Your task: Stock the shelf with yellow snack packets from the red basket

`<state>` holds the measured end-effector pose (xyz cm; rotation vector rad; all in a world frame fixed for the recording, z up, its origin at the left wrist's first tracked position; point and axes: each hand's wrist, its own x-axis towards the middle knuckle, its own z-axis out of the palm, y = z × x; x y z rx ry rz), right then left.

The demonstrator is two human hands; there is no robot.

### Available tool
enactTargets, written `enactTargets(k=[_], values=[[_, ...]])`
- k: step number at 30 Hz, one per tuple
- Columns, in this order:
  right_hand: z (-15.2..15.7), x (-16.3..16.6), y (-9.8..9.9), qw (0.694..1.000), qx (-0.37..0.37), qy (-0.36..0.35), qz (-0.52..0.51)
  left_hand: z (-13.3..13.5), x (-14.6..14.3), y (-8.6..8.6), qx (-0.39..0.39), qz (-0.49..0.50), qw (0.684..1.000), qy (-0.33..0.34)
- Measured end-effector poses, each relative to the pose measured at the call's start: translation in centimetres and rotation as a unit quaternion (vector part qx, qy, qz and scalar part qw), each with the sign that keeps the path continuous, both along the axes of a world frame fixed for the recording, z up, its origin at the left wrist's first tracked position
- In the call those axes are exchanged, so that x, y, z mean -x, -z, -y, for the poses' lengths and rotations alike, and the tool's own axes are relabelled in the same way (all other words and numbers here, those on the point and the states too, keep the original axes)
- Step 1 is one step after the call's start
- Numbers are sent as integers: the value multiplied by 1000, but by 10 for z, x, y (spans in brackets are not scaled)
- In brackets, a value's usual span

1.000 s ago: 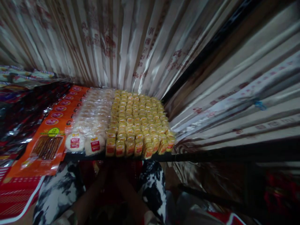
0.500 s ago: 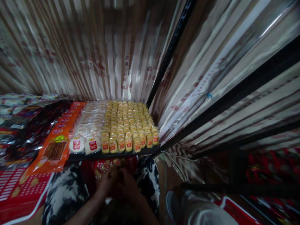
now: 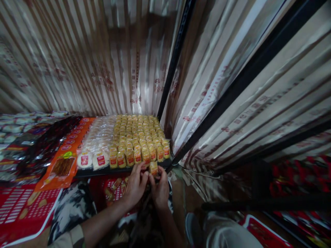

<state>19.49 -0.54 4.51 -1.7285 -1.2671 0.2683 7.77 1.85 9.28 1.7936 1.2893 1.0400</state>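
A small yellow wrapped snack cake (image 3: 153, 168) with a reddish label is held up in front of the shelf edge. My right hand (image 3: 160, 189) pinches it from the right. My left hand (image 3: 136, 185) is closed at its left side, thumb and fingertips against the wrapper. Just behind them stand rows of the same yellow snack cakes (image 3: 137, 137) in clear wrappers, their red labels facing me. Below my left hand, a red basket (image 3: 107, 181) between my knees contains several loose wrapped pieces, partly hidden by my arms.
White round wrapped cakes (image 3: 100, 160), an orange snack bag (image 3: 60, 165) and dark packets (image 3: 38, 144) lie to the left on the shelf. Another red basket (image 3: 15, 203) stands lower left. Black metal posts (image 3: 212, 117) and plastic sheeting (image 3: 124, 69) enclose the corner. A person's leg (image 3: 227, 230) is at lower right.
Both hands have risen from over the basket to the front edge of the yellow rows, with a snack cake now visible between them. The view has shifted slightly.
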Motion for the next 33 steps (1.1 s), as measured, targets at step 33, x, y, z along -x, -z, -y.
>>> enactTargets(k=[33], values=[[-59,-12,19,988,-111,16,107,-31,-10,59,-182,-295,935,70]])
